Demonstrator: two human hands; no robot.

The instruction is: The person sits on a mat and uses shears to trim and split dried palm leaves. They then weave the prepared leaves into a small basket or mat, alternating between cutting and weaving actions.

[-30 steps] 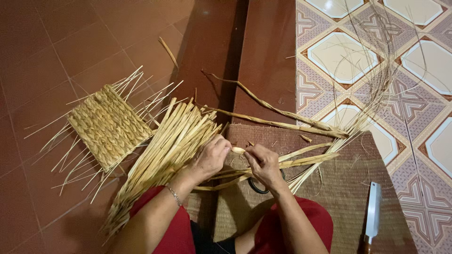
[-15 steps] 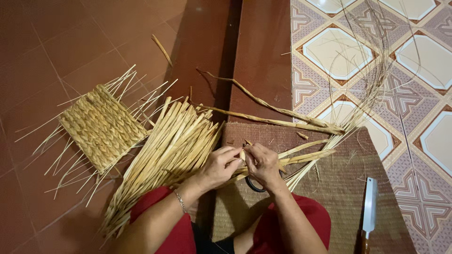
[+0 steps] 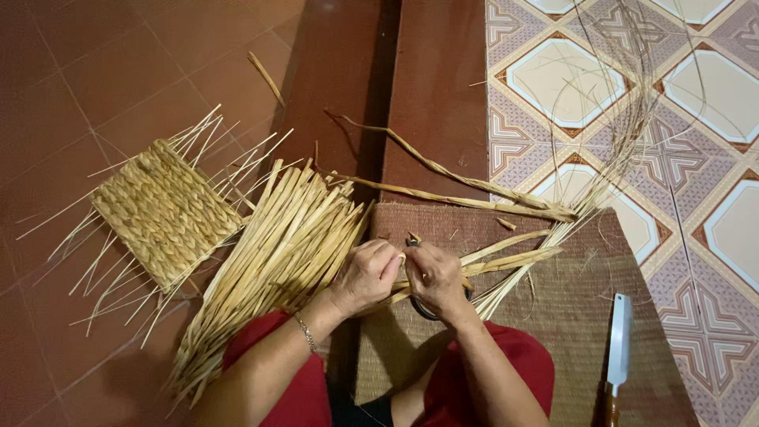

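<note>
Pinching one dried reed strip between both closed hands, left hand and right hand touching, near the woven mat's far edge. Its long axis runs from your right hand toward the mat's right edge; your right hand sits nearer the free end.

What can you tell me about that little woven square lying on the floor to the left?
The woven panel is a small, roughly square piece plaited from flat, pale golden straw-like strips in a tight basket weave. Loose unwoven strip ends stick out from all its edges like a fringe. It lies flat on the red tiled floor, turned at an angle, left of the bundle of loose strips, whose ends reach its edge. Neither hand touches it.
</note>
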